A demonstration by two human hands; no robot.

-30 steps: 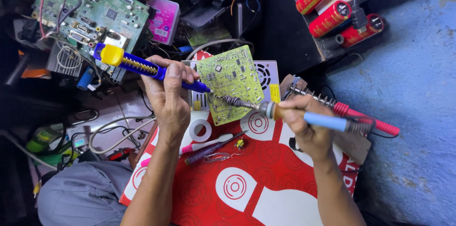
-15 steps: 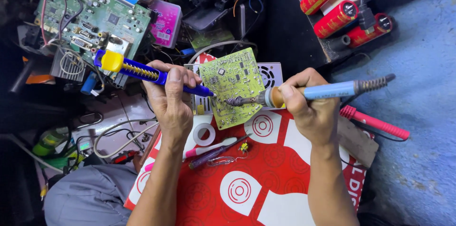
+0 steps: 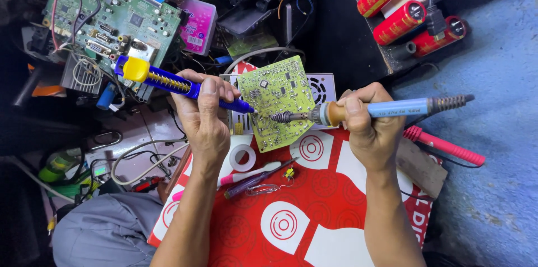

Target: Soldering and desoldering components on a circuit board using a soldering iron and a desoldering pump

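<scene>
Left hand: fist around ribbed blue desoldering pump, yellow-capped.
Right hand: clenching blue-handled soldering iron.
Circuit board: yellow-green, between both tips, above the red mat.

A pink rectangular package lies beside the large green board.

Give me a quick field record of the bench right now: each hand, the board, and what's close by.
left hand: grips blue desoldering pump, yellow plunger end up-left, nozzle at the board's left edge
right hand: grips soldering iron, tip on the board
board: small yellow-green circuit board, tilted, over a metal vented box
mat: red and white sheet under the hands
near left hand: tape roll, pens
top right: three red capacitors
</scene>
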